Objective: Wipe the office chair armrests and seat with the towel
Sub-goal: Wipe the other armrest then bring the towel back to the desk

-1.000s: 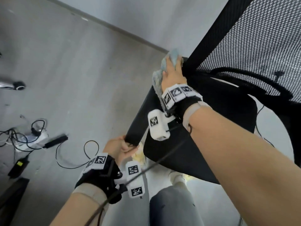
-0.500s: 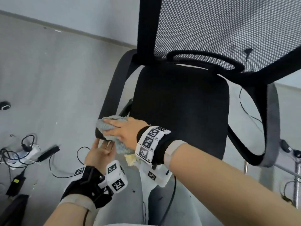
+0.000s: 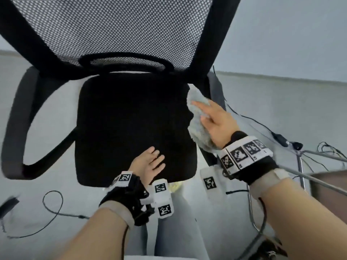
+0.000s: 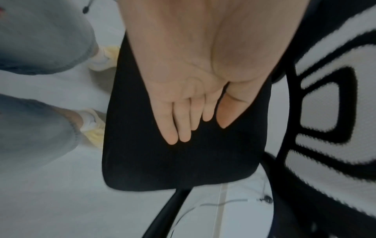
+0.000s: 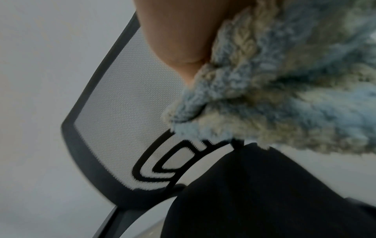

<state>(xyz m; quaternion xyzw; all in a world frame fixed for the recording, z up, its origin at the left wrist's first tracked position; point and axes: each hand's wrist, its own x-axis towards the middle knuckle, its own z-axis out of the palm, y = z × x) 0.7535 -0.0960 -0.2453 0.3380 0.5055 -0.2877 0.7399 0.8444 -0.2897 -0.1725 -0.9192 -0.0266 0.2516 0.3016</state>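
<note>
The office chair faces me with its black seat [image 3: 122, 119] in the middle, the mesh back [image 3: 122, 25] above, the left armrest [image 3: 16, 113] curving at the far left and the right armrest [image 3: 216, 85] behind my right hand. My right hand [image 3: 214, 119] holds the fluffy blue-grey towel [image 3: 197, 128] at the seat's right edge by that armrest. The fingers lie over the towel [image 5: 284, 80], and the thumb clamps its bunched folds. My left hand [image 3: 150, 162] rests flat on the seat's front part [image 4: 183, 164], fingers straight and empty.
Black cables [image 3: 52, 203] trail over the grey floor at the left, and more cables lie at the right by a metal frame [image 3: 319, 156]. A brown surface [image 3: 328, 184] sits at the right edge. My grey-trousered legs [image 3: 174, 231] stand at the seat's front.
My right hand carried the towel from the left armrest across to the seat's right edge. My left hand left the armrest's front end and now lies flat on the seat.
</note>
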